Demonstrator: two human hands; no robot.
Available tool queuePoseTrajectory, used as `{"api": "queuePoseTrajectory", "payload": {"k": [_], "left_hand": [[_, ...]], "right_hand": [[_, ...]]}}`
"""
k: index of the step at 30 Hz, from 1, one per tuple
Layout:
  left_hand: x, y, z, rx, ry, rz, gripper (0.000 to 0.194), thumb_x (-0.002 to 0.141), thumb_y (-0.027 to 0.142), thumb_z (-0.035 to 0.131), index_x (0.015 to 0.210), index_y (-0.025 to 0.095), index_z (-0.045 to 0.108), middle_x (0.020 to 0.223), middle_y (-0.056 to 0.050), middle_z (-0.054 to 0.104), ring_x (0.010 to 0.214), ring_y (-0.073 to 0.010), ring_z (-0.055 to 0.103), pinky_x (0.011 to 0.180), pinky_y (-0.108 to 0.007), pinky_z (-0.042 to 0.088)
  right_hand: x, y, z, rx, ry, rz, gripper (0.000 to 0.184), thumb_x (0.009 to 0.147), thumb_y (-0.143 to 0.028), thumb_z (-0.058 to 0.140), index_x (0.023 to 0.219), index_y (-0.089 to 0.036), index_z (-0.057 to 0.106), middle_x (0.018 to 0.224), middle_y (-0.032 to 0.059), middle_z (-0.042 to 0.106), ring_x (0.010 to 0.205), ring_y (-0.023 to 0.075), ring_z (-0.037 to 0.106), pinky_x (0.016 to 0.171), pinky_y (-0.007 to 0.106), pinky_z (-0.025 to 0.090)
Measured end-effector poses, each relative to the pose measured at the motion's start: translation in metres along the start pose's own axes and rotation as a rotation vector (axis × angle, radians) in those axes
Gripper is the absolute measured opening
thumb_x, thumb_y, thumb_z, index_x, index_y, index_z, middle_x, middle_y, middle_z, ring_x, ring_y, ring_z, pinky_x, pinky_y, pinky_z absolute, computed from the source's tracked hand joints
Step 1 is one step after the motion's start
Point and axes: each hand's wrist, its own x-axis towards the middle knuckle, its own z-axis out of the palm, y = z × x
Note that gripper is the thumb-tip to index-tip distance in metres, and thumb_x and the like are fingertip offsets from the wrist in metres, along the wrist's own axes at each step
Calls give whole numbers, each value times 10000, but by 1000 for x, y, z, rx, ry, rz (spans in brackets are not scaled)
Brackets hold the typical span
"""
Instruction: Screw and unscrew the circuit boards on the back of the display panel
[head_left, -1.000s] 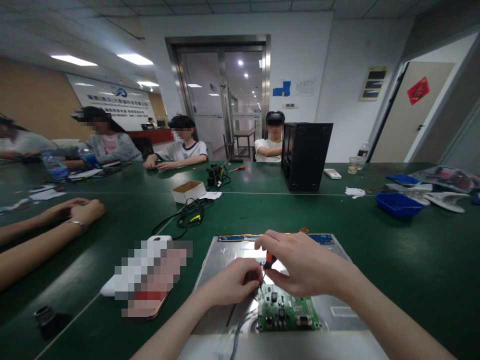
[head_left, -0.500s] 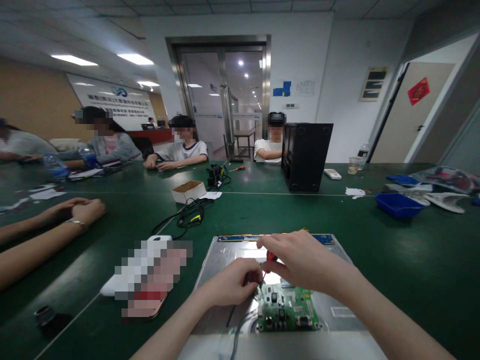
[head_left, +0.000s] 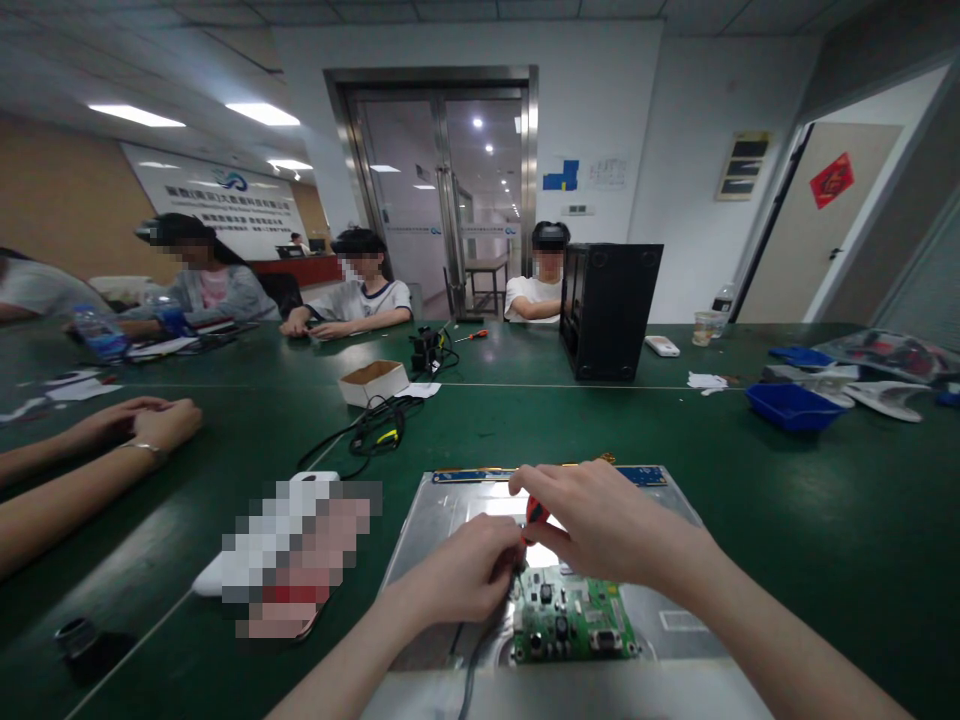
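A flat metal panel (head_left: 442, 500) lies in front of me, with a green circuit board (head_left: 581, 615) on its near half and a narrow blue board strip (head_left: 480, 477) along its far edge. My right hand (head_left: 600, 515) is closed around the red and black handle of a screwdriver (head_left: 535, 511), pointing down at the board's far left corner. Fingers curled together, my left hand (head_left: 469, 565) meets the screwdriver's lower end; what it pinches is hidden. A grey cable (head_left: 471, 670) runs from beneath that hand towards me.
Left of the panel lie blurred-out phones (head_left: 315, 560) and a black cylindrical part (head_left: 82, 640). Beyond are black cables (head_left: 375, 430), a small box (head_left: 371, 383), a black computer case (head_left: 611, 310) and a blue tray (head_left: 795, 405). A co-worker's hands (head_left: 161, 425) rest at left; other people sit opposite.
My left fingers have shifted slightly up along the screwdriver, and more of its red handle shows. The whole view has moved a little; both hands stay at the same corner.
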Motion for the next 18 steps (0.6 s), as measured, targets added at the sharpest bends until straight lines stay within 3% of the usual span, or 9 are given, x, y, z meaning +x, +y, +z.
{"api": "queuePoseTrajectory", "payload": {"k": [5, 13, 18], "left_hand": [[0, 2, -1, 37, 25, 22, 191, 699, 30, 458, 783, 188, 524, 719, 1, 573, 638, -153, 487, 583, -261, 335], [0, -5, 5, -9, 21, -27, 232, 691, 35, 457, 828, 172, 585, 788, -25, 631, 697, -173, 535, 625, -265, 373], [-1, -7, 7, -9, 31, -26, 247, 689, 30, 455, 834, 172, 596, 790, -21, 627, 711, -177, 532, 636, -265, 376]], "right_hand": [[0, 1, 2, -24, 18, 14, 148, 898, -269, 581, 1023, -195, 551, 886, 20, 717, 728, 185, 654, 518, 277, 259], [-3, 2, 1, 68, 6, -61, 283, 834, -153, 562, 1111, -191, 514, 1013, 49, 669, 787, 183, 627, 579, 287, 342], [-1, -1, 2, 55, 14, -52, 267, 842, -167, 565, 1105, -191, 524, 985, 44, 685, 779, 189, 630, 570, 288, 323]]}}
